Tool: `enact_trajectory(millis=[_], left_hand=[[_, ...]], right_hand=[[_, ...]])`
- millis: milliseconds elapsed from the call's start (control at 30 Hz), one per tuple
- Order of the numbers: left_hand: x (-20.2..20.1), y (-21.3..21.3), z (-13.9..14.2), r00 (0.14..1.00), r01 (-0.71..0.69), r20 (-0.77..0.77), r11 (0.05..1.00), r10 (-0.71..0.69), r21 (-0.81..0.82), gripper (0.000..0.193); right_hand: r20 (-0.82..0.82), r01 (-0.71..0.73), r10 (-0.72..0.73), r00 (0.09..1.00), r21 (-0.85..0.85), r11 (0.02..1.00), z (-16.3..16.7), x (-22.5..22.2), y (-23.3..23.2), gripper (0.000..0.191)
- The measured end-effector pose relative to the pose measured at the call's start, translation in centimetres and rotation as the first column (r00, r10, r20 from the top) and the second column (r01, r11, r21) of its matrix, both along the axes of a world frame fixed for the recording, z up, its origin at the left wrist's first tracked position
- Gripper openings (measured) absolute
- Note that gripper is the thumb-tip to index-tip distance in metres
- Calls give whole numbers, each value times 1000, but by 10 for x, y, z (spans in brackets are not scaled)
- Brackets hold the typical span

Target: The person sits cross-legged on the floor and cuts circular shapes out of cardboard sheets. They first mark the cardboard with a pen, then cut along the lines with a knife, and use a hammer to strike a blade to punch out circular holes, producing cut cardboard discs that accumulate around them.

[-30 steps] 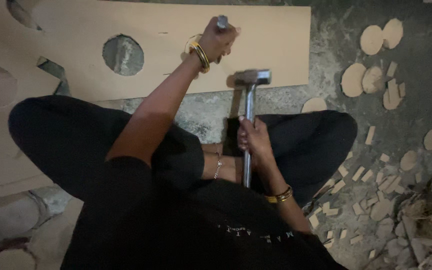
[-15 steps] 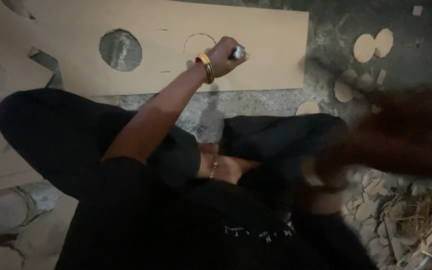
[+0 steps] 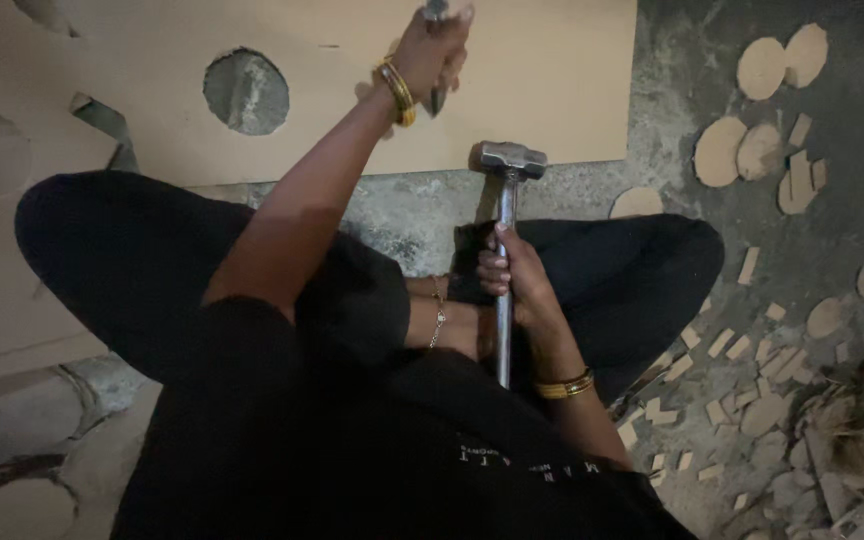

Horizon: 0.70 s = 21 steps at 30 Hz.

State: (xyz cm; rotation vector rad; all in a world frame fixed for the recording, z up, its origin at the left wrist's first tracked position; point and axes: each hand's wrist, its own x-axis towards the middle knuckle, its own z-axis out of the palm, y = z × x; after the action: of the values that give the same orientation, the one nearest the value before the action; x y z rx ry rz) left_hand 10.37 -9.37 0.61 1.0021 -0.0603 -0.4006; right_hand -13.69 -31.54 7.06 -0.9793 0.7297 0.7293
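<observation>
Item: hammer [image 3: 508,215], metal; your right hand [image 3: 514,280] is wrapped around its handle, head resting just ahead on the concrete floor [image 3: 422,215]. Item: punch [image 3: 436,12], clasped in your left hand [image 3: 432,50], standing on the tan board [image 3: 542,70]. Left of that fist: round hole [image 3: 245,91]. Right of the hammer: cut discs [image 3: 782,60] and offcuts [image 3: 742,350] scattered.

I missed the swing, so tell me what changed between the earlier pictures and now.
The hammer, a blur raised out at the person's right half a second ago, has come back down; its head rests at the board's near edge, as a second ago. The right hand keeps gripping the handle. The left hand stays holding the metal punch upright on the board.
</observation>
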Motion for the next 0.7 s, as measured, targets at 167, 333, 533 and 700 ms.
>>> enact_trajectory(millis=[167,333,533,700], left_hand=[[-21,-6,1,997,74,12,972,-79,223,48],[-24,-13,-25,926,56,283,833,-249,550,49],[-38,-9,-30,820,-244,554,790,-142,562,51],[-40,-7,-9,859,27,337,691,-386,722,65]], right_hand=[[21,35,-34,999,-36,999,-8,-2,8,28],[448,39,221,866,-502,864,50,11,16,34],[873,586,326,364,-486,648,187,73,-47,30],[872,674,470,138,-430,600,230,67,-22,27]])
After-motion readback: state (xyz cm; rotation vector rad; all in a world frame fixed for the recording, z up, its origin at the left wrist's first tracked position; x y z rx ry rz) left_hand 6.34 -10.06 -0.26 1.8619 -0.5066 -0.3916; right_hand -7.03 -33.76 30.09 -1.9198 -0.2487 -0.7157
